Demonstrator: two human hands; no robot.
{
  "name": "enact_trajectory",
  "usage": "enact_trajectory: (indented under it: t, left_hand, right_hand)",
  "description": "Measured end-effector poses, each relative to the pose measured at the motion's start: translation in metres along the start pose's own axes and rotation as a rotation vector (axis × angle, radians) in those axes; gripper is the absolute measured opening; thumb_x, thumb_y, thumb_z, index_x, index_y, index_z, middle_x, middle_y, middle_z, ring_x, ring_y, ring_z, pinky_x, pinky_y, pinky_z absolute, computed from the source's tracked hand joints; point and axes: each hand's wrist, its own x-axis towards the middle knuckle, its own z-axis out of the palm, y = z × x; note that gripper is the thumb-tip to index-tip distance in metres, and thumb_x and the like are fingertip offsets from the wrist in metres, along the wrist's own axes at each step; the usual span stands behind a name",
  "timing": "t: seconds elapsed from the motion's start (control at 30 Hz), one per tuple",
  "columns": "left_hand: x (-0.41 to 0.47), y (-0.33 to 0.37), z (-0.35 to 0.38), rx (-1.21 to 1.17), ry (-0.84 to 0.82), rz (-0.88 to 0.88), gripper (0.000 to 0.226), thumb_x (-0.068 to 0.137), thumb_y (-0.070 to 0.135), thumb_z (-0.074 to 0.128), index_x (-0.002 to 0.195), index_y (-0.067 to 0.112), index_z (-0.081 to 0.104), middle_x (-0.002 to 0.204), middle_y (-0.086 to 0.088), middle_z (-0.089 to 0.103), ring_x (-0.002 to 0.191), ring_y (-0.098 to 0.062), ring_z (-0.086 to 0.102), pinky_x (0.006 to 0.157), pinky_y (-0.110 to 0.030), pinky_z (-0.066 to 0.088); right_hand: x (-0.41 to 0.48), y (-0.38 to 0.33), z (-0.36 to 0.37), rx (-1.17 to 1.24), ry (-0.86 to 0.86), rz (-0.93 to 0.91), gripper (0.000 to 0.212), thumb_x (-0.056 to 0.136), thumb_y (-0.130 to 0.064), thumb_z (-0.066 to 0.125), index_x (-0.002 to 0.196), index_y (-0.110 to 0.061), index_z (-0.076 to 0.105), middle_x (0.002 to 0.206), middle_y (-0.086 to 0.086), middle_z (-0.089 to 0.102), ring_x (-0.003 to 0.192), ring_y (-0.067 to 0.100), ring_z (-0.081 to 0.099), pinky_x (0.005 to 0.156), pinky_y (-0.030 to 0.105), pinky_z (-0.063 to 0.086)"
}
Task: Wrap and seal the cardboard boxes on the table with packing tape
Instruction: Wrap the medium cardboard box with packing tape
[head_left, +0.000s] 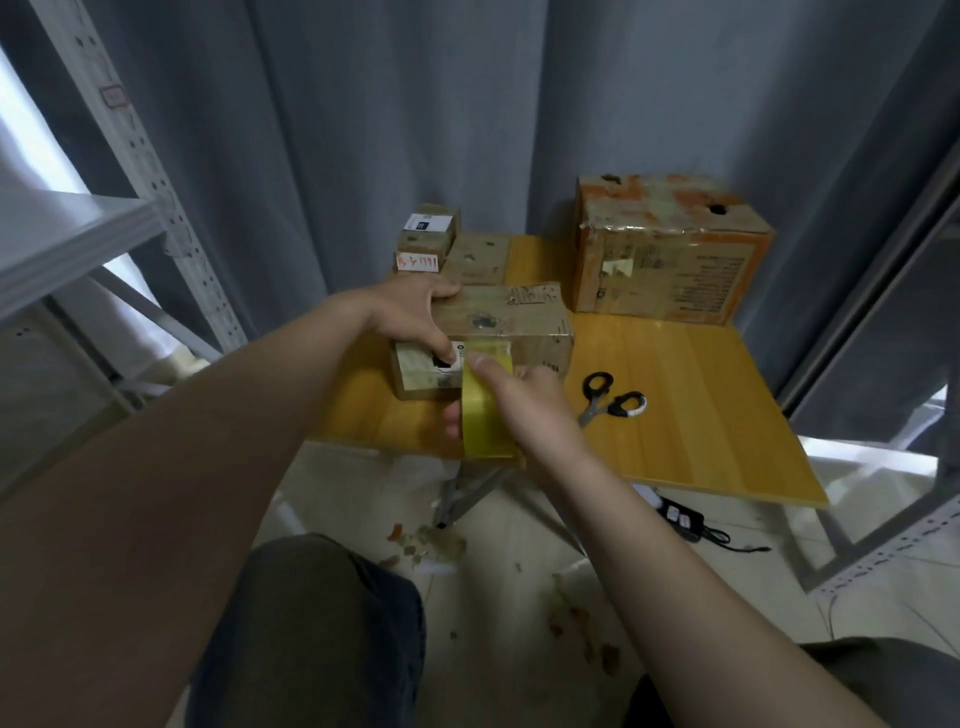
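1. Yellow tape roll (485, 421) sits in the right hand (524, 410), fingers curled round it, thumb pressing the tape end onto the box (519, 332).
2. If that thumb lifts early, the strip may peel or wrinkle.
3. Just beyond, the left hand (410, 312) grips the box's left end; a loose grip would let it slide.
4. Scissors (613, 400) lie right of the right hand.

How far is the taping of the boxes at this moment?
No box is clearly finished. In hand: the left hand grips the front box while the right hand holds the tape roll, its strip stuck to the box's near side. Left: the rest of this wrap, a cut with the scissors, the small boxes and the big orange box behind.
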Motion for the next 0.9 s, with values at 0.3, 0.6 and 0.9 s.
enact_trajectory:
  t: [0.3, 0.6, 0.9]
  left_hand:
    - [-0.012, 0.003, 0.006, 0.025, -0.003, 0.082, 0.124, 0.062, 0.058, 0.091, 0.163, 0.020, 0.031, 0.168, 0.006, 0.029, 0.152, -0.018, 0.030, 0.125, -0.035, 0.024]
    - [-0.013, 0.011, 0.007, 0.020, -0.016, 0.067, 0.121, 0.064, 0.052, 0.094, 0.163, 0.023, 0.031, 0.170, 0.010, 0.026, 0.154, -0.016, 0.026, 0.125, -0.031, 0.020]
    - [-0.075, 0.048, -0.003, -0.162, 0.245, -0.005, 0.088, 0.079, 0.030, 0.086, 0.155, 0.024, 0.041, 0.154, -0.005, 0.038, 0.145, -0.027, 0.037, 0.119, -0.032, 0.029]
  right_hand:
    - [-0.033, 0.039, 0.024, -0.076, 0.226, -0.124, 0.052, 0.100, -0.045, 0.063, 0.099, 0.006, 0.069, 0.086, 0.030, 0.073, 0.078, 0.046, 0.073, 0.078, 0.062, 0.060]
    - [-0.045, 0.065, 0.017, 0.016, 0.189, 0.041, 0.038, 0.106, -0.034, 0.058, 0.084, -0.005, 0.070, 0.062, 0.011, 0.074, 0.047, 0.018, 0.070, 0.044, 0.019, 0.052]
    - [-0.040, 0.062, 0.022, 0.119, 0.105, 0.067, 0.030, 0.105, -0.034, 0.060, 0.105, -0.005, 0.068, 0.088, 0.021, 0.078, 0.078, 0.040, 0.074, 0.071, 0.045, 0.063]
